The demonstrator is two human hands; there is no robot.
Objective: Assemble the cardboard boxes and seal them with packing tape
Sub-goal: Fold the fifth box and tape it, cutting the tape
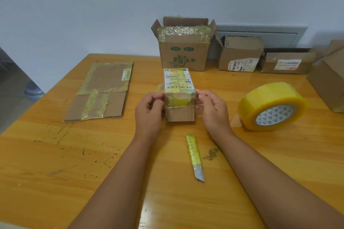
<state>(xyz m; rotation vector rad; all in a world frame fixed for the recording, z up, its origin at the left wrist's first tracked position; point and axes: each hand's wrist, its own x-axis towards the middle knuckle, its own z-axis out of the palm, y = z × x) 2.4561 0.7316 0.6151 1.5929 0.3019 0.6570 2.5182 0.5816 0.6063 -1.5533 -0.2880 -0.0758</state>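
Note:
A small cardboard box (179,98) with a shipping label on top and yellowish tape over its near face stands on the wooden table (55,163) at the centre. My left hand (149,111) grips its left side, fingertips at the top edge. My right hand (212,109) pinches its right top corner. A big roll of yellow packing tape (271,106) lies to the right, apart from both hands. A yellow utility knife (195,156) with its blade out lies on the table just in front of the box.
A flattened cardboard box (104,91) with old tape lies at the left. An open box (184,46) stands at the back against the wall, with two smaller boxes (240,54) (286,62) to its right and another box (329,76) at the right edge.

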